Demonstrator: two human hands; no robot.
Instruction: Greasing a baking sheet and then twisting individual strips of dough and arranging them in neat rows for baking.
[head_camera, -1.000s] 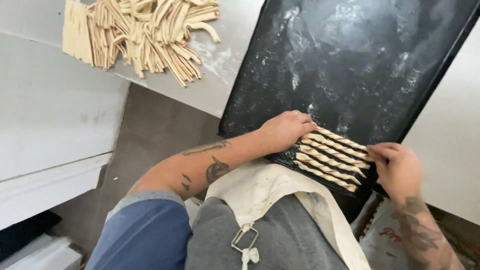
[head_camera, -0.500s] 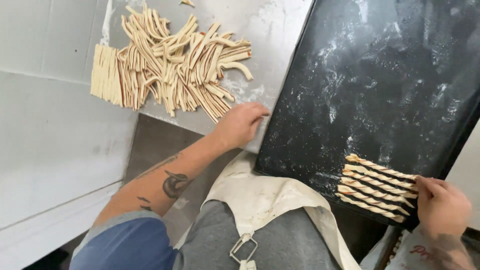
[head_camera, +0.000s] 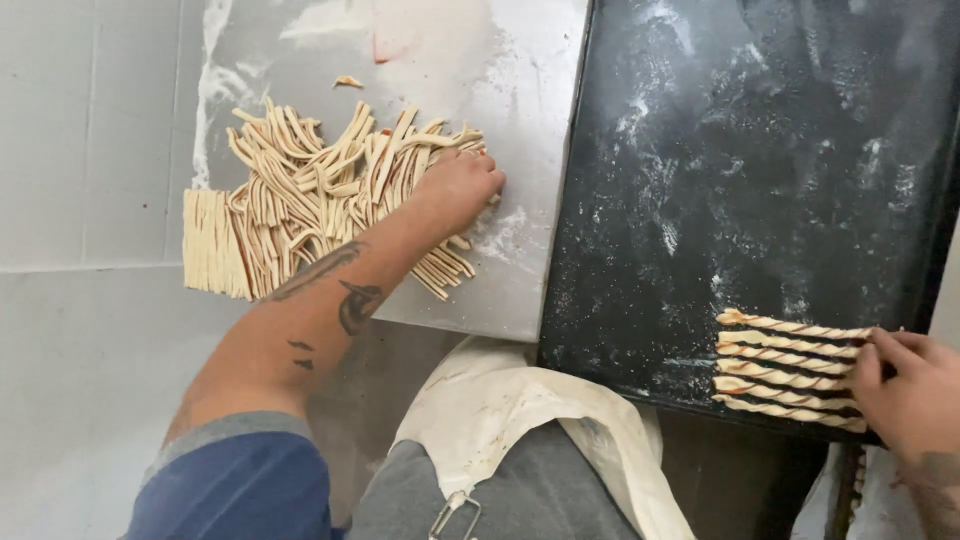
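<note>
Left hand (head_camera: 458, 187) down on the right edge of a loose heap of pale dough strips (head_camera: 320, 190), fingers (head_camera: 487, 183) curled in and pressed together over a few strips at the heap's edge; whether any strip is actually pinched, impossible to tell from above. Tattooed forearm across the lower part of the heap, blue sleeve at the elbow. Heap spread on a floured steel table (head_camera: 520, 90), with a neat block of cut strips (head_camera: 212, 243) at its left end and one small dough scrap (head_camera: 348, 81) apart near the top.

Just beside the table on the right, a dark baking tray (head_camera: 760, 160) dusted with flour. At its near right corner, a tidy row of twisted dough sticks (head_camera: 785, 368), laid side by side and touching. Right hand (head_camera: 905, 395) at the right ends of those twists, fingers (head_camera: 872, 358) bent, close together, and resting against the ends of the sticks; grip hidden by the back of the hand. Hands well apart, one at each batch.

Below, a cream apron (head_camera: 510, 410) over grey cloth, with a metal clip (head_camera: 452, 515) at the bottom edge.
</note>
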